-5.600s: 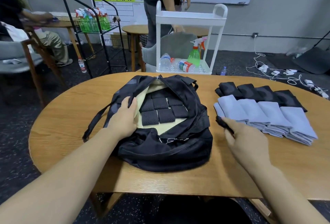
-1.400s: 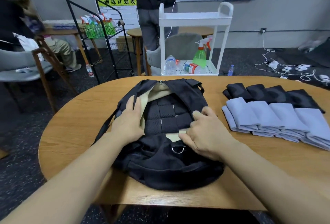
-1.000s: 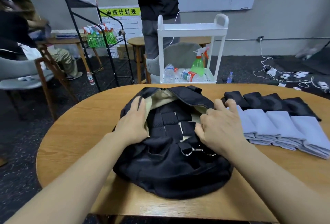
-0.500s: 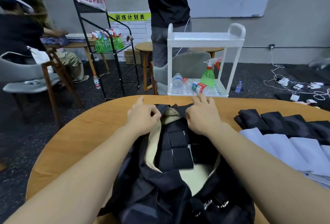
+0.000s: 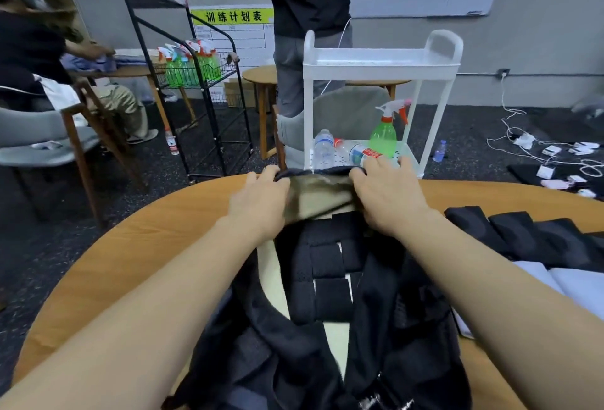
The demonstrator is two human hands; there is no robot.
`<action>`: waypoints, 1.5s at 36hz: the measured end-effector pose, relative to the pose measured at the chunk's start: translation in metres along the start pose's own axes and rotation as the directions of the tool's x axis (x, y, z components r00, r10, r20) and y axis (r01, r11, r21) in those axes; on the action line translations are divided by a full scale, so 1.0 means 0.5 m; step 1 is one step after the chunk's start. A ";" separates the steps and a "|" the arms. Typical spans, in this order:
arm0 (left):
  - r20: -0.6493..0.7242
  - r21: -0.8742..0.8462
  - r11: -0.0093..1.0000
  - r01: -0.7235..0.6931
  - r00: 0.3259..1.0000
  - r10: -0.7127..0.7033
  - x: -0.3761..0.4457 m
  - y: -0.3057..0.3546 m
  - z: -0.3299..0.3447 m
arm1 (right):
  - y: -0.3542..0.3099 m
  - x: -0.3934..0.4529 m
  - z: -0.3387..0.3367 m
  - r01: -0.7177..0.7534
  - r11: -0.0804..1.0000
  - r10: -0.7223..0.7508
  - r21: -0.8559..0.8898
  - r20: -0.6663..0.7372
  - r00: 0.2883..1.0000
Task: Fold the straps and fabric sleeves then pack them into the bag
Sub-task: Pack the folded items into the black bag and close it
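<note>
Centrally, the black bag point(image 5: 294, 360) lies unzipped on the table point(image 5: 157, 233), tan lining exposed, folded black straps point(image 5: 327, 279) packed inside; left hand point(image 5: 258, 203) and right hand point(image 5: 389, 197) pinch its 12 o'clock rim.

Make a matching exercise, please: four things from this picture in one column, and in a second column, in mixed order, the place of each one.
Things:
1. folded black straps
2. green spray bottle
3. grey fabric sleeves
4. left hand

Places:
A. on the lower shelf of the white cart
B. on the table, right of the bag
C. inside the open bag, in rows on the beige lining
D. gripping the far rim of the bag, opposite the right hand

Pairs: 1-C, 2-A, 3-B, 4-D
</note>
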State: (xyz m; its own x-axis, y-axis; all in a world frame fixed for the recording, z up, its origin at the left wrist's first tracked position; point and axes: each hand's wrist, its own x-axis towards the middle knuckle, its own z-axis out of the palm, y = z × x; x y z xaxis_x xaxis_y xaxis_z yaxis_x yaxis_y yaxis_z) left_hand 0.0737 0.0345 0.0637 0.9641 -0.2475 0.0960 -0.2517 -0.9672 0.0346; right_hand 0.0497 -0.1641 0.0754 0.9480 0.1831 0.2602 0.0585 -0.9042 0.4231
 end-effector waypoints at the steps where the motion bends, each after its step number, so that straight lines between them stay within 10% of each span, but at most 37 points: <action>1: -0.061 0.080 0.997 0.005 0.998 0.000 -0.002 0.005 -0.010 | 0.003 -0.001 -0.001 -0.018 1.000 0.018 -0.009 -0.019 1.000; 19: -0.049 0.242 0.957 -0.158 0.983 0.175 -0.081 0.033 0.008 | 0.008 -0.111 -0.005 0.212 0.976 -0.214 0.060 0.034 0.976; 25: 0.007 0.055 0.825 -0.563 0.826 0.563 -0.179 0.036 -0.006 | -0.032 -0.243 -0.045 0.479 0.798 -0.534 0.366 0.060 0.844; 32: 0.350 -0.133 0.770 -0.625 0.697 0.626 -0.283 0.049 0.007 | -0.069 -0.320 -0.034 0.459 0.717 -0.629 0.525 0.204 0.750; 43: 0.447 0.068 0.838 -0.541 0.767 0.459 -0.351 0.022 0.012 | -0.055 -0.375 -0.034 0.475 0.838 -0.541 0.269 0.293 0.789; 49: 0.080 0.317 0.812 -0.490 0.867 0.492 -0.371 0.001 0.065 | -0.032 -0.390 -0.033 0.287 0.945 -0.324 0.157 0.329 0.887; 54: 0.105 0.393 0.856 -0.337 0.941 0.322 -0.368 0.023 0.038 | -0.032 -0.388 -0.022 0.160 0.974 -0.205 0.159 0.323 0.924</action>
State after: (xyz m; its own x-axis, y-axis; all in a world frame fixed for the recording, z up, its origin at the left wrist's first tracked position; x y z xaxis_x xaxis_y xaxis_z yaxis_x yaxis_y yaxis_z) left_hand -0.1051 0.0678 0.0276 0.8349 -0.5503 -0.0025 -0.5068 -0.7671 -0.3934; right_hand -0.1385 -0.1806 0.0278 0.9650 0.2296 -0.1269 0.2587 -0.9127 0.3163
